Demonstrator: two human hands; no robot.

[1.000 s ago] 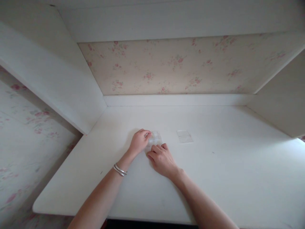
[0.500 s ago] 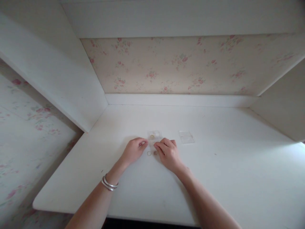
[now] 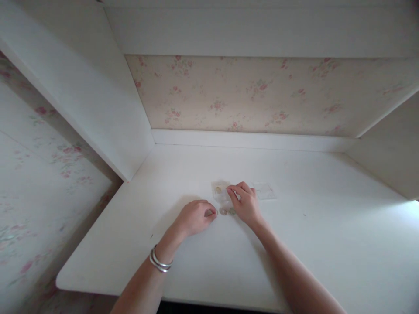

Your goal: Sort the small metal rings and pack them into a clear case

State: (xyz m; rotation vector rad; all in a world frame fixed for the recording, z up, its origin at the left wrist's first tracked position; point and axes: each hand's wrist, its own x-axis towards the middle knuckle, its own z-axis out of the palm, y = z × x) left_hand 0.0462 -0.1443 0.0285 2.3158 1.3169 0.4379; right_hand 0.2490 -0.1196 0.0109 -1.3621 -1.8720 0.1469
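Note:
My left hand rests low on the white tabletop, thumb and fingers pinched on a thin small ring that is mostly covered by the fingertips. Just right of it lie a brownish ring-like piece and a greenish one, the latter partly under my right hand. Behind them is a small clear plastic pouch with a gold-coloured ring inside. My right thumb and index finger are closed at the pouch's right edge. Two silver bangles circle my left wrist.
A second flat clear plastic pouch lies behind and to the right of my right hand. A tiny dark sliver is left of my left forearm. White panels and a floral-papered wall bound the tabletop.
My left hand has come down from the pouch to the ring on the table. My right hand remains by the pouch. A greenish piece now shows beside the brownish one. The view has shifted slightly.

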